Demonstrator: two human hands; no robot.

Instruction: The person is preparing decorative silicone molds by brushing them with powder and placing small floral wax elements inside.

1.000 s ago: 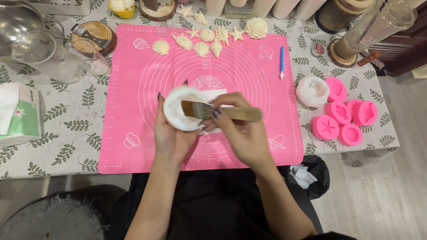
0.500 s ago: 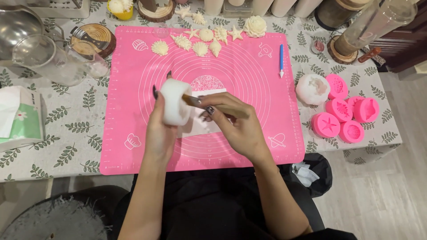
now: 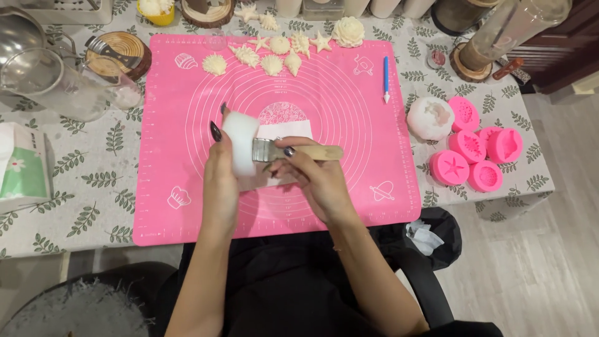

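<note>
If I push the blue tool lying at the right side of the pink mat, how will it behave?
The blue tool looks thin and pen-like, so it is probably light and stiff. Its round shaft lies flat on the smooth pink mat, so a sideways push would likely roll it.

Pink mat (image 3: 349, 206) printed with white concentric rings and small baking icons; white tabletop (image 3: 93, 187) cloth patterned with green leaf sprigs. Cream shell and star shapes (image 3: 274, 62); pink moulds (image 3: 474, 156); white mould (image 3: 240, 143); tan wooden-handled brush (image 3: 299, 151); blue pen (image 3: 386, 78); dark nail polish.
</note>
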